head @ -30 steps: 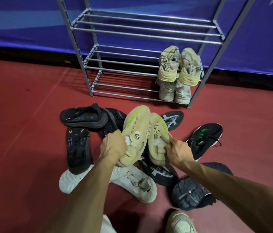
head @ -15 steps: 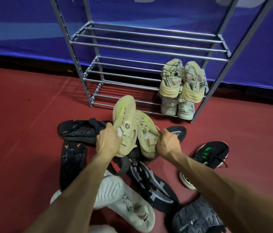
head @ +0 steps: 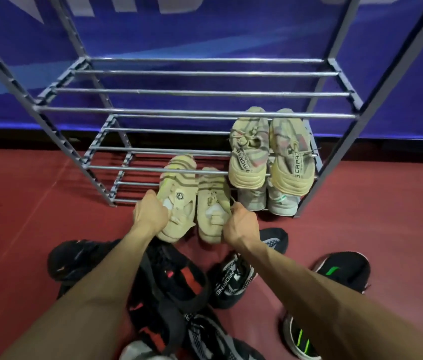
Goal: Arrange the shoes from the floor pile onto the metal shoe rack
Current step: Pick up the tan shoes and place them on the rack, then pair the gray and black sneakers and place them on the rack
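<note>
— Red flooring [head: 361, 229] is seen below a blue backdrop; what is gripped?
— One beige shoe [head: 179, 201] is clasped at its heel by the left hand [head: 150, 216], its partner [head: 211, 211] by the right hand [head: 241, 227] — toes pushed under a rail of the metal shoe rack [head: 194, 111], beside a shelved pair [head: 267, 154]. Black shoes [head: 168, 281] are left piled below.

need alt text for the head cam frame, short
Two bare hands, left hand and right hand, each hold one beige shoe toe-first toward a metal shoe rack. Two pairs already sit at the rack's right end; black shoes lie scattered on the red floor.
</note>
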Available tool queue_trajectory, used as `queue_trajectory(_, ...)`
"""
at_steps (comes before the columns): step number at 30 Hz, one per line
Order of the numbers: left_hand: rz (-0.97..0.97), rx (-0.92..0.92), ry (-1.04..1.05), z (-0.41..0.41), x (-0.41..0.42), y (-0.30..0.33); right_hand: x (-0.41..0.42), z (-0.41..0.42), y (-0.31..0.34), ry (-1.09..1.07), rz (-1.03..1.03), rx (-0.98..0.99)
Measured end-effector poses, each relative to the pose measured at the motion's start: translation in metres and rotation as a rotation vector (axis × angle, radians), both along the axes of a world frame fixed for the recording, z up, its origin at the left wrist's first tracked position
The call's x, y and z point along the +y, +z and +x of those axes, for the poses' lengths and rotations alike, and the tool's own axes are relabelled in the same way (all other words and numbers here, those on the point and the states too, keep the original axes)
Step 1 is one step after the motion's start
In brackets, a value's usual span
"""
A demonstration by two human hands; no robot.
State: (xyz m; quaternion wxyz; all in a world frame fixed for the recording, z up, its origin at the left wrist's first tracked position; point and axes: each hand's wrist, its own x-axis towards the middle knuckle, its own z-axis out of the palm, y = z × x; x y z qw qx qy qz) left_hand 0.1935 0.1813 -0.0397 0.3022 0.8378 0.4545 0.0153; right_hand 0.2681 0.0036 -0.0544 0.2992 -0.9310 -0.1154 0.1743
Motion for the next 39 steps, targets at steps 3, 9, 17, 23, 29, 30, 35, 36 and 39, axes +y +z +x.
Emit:
queue_trajectory(3,-0.046,-0.081,-0.002,0.024,0.015,-0.012,0.014,0.010,-0.012,-0.042,0.047,-0.001)
queue_trajectory(9,-0.219,-0.193,0.147,0.065,0.043,-0.028,0.045,0.040,-0.026,-0.041,-0.032,-0.084)
queue_trajectory(17,-0.204,-0.075,0.019,0.081,0.064,-0.046,0.069,0.067,-0.059,-0.332,0.216,0.093)
queue_trajectory(23,-0.207,-0.087,-0.074,0.082,0.066,-0.048,0.067,0.068,-0.053,-0.083,0.174,0.226)
queue_trajectory(29,-0.190,-0.059,-0.166,0.044,0.035,-0.035,0.048,0.048,-0.016,0.159,-0.113,0.198)
queue_trajectory(30,-0.159,-0.061,-0.158,0.034,0.024,-0.034,0.039,0.044,-0.009,0.232,-0.172,0.222)
queue_trajectory(35,-0.125,-0.122,-0.116,-0.016,-0.048,-0.020,-0.009,0.020,0.027,0.540,-0.450,0.129)
queue_trajectory(36,-0.125,-0.122,-0.131,-0.022,-0.063,-0.016,-0.018,0.016,0.036,0.576,-0.486,0.116)
queue_trajectory(39,-0.143,-0.128,-0.180,-0.035,-0.103,-0.005,-0.041,0.004,0.065,0.636,-0.558,0.060)
